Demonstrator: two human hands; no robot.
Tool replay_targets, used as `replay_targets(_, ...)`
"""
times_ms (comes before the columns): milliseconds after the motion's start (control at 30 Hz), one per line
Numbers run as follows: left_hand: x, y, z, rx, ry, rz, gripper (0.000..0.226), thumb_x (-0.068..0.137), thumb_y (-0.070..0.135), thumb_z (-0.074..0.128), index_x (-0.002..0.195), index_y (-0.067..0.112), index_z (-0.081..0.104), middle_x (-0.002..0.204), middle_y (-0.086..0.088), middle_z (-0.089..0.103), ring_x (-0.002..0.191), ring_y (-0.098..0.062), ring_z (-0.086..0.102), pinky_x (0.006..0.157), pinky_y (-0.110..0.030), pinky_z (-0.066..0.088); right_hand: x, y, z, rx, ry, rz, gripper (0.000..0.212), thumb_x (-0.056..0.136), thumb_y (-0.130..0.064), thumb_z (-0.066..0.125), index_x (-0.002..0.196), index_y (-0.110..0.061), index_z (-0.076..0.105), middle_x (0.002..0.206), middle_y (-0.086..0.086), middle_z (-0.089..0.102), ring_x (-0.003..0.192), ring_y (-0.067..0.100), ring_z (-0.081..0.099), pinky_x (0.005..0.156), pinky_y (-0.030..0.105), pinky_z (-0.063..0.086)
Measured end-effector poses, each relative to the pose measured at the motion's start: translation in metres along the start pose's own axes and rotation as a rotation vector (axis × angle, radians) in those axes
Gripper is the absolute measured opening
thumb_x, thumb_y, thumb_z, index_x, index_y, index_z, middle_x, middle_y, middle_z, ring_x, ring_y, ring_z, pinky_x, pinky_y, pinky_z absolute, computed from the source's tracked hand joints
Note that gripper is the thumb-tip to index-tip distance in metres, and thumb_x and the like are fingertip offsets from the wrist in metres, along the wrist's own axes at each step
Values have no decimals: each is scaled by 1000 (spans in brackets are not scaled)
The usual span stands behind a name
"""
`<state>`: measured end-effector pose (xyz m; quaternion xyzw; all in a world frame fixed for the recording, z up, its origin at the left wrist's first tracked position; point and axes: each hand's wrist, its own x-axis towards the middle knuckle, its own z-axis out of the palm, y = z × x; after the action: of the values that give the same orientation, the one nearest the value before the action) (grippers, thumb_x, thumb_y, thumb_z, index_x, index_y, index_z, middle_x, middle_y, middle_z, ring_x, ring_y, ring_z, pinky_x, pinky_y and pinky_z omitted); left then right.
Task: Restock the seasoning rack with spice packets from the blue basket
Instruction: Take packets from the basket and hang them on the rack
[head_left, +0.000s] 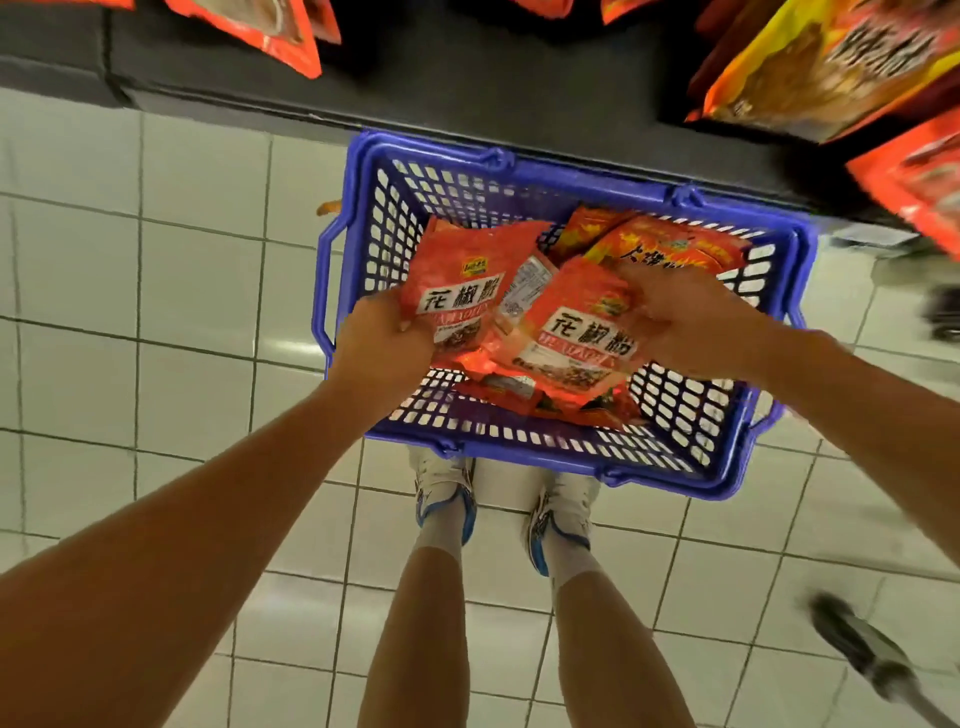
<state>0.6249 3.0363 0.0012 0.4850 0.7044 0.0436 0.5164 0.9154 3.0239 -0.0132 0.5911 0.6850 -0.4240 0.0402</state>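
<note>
Both hands down in the blue basket (519, 171) on the floor — left hand (384, 338) pinches one red spice packet (457, 291), right hand (685, 322) grips another packet (576, 332). Light, floppy, probably slick — best held by the edges.

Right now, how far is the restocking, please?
Done: packets already hang on the rack, though who hung them is unclear. In hand: the left hand grips one packet and the right hand grips another over the basket. Left: more packets lie in the basket, so hanging remains.
</note>
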Motion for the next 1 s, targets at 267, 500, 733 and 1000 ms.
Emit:
replay_targets(267,-108,161,-81,-500,-28,103,15,94,12,67,105,18,75,103,-4,78,98,-26,74,90,-54,58,-83,-129,-204,469,436,-65,33,73,-1,83,85,-27,66,73,-15,65,64,-3,55,63,19,45)
replay_targets(500,-259,302,-198,-568,89,457,16,85,36,75,98,27,76,94,10,79,91,-12,75,81,-36,61,-216,-268,-344,731,859,-226,30,72,-16,81,88,-33,62,76,-23,69,70,-5,60,67,18,48)
replay_targets(733,-404,416,-321,-606,246,744,7,79,37,74,85,37,77,74,24,74,63,9,67,52,-8,48,-336,-403,-469,859,1092,-375,11,72,-29,79,75,-32,69,69,-21,68,65,-3,59,68,21,48)
replay_targets(1000,-493,523,-423,-749,177,987,13,77,34,75,88,35,81,89,3,79,79,-13,76,64,-29,59,-423,-495,-589,847,1284,-550,3,77,-37,77,77,-34,77,75,-9,75,71,12,66,74,38,56)
